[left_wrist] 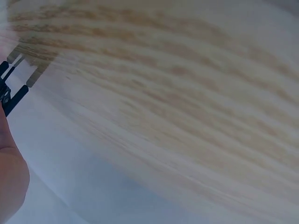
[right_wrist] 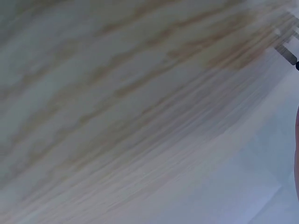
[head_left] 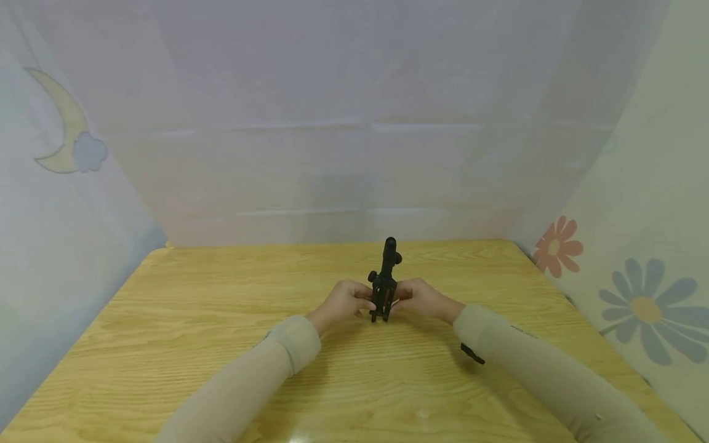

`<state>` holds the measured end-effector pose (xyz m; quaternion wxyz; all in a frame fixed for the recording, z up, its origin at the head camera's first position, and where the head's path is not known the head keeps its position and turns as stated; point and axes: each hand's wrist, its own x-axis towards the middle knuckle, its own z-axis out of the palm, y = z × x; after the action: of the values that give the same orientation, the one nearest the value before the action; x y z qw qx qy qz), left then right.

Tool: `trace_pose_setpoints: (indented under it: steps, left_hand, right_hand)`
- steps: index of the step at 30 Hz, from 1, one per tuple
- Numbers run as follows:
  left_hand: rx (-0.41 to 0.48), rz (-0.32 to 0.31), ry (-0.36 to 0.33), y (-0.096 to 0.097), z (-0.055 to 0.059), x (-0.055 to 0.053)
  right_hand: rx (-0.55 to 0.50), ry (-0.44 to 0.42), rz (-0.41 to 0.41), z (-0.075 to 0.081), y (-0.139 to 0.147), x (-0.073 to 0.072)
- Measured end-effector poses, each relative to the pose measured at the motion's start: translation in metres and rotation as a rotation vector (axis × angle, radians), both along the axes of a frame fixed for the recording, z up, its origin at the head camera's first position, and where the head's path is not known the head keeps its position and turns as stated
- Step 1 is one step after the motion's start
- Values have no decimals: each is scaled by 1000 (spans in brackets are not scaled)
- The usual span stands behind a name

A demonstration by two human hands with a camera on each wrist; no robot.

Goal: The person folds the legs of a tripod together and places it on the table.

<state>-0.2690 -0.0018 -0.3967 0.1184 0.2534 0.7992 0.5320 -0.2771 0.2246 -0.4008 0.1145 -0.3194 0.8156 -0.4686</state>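
Note:
A small black tripod (head_left: pixel 383 280) stands upright near the middle of the table, its legs close together and pointing down. Round knobs stick out from its sides. My left hand (head_left: pixel 344 301) pinches the legs from the left with thumb and fingers. From the other side my right hand (head_left: pixel 423 298) holds them, its fingertips partly hidden behind the tripod. At the edge of the left wrist view, the black legs (left_wrist: pixel 17 99) meet their reflections in the tabletop, above my thumb (left_wrist: pixel 13 182). Only a sliver of the tripod leg (right_wrist: pixel 297 66) shows in the right wrist view.
The wood-grain table (head_left: pixel 183 307) has a glossy top. A pale cloth wall (head_left: pixel 332 172) rises at its far edge. Side walls carry a moon (head_left: pixel 66 126) on the left and flowers (head_left: pixel 645 309) on the right. A black strap end (head_left: pixel 472 354) hangs under the right cuff.

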Motion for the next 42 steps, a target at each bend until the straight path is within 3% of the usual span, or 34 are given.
trace_pose_setpoints:
  steps: [10,18,30,42]
  left_hand:
    - [2,-9,15,-1,-1,-2]
    - [5,-1,24,-4,0,-1]
    - [48,38,50,-6,3,7]
    - [78,40,14,-4,2,6]
  right_hand:
    - [-20,39,-20,0,-5,1]
    - [-16,16,-22,-1,-6,0]
    - [-57,1,-95,7,-4,15]
    - [-82,-25,-99,7,-7,14]
